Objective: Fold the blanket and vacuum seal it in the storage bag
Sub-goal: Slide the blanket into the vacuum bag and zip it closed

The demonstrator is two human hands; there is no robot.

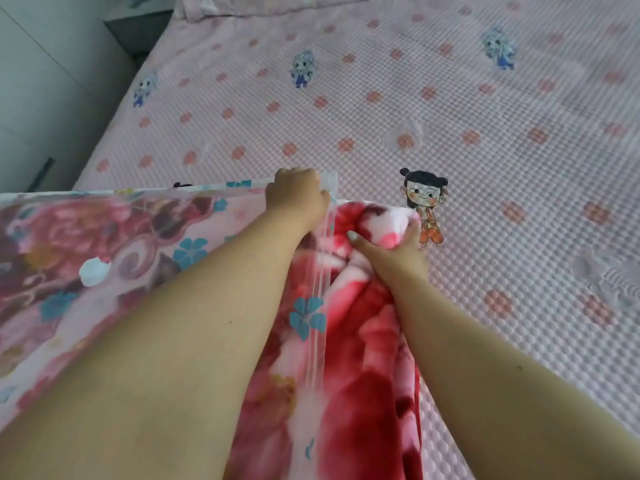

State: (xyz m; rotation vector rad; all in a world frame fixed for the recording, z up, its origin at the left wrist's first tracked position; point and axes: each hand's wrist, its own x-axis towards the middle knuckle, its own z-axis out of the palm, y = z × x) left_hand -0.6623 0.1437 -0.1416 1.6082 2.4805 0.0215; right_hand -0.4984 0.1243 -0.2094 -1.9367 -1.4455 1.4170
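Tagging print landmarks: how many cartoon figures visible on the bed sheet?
4. Three blue figures across the far sheet: left, centre, right. One black-haired orange figure beside the right hand. A dark bit at the storage bag edge may hide another.

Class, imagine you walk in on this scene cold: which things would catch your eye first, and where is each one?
First the red and pink flowered blanket, low in the middle, being stuffed into the storage bag with blue flowers that lies to the left. The left hand grips the bag's open edge while the right hand pushes the blanket's end. Behind them spreads a pink bedsheet, with a cartoon child printed beside the right hand.
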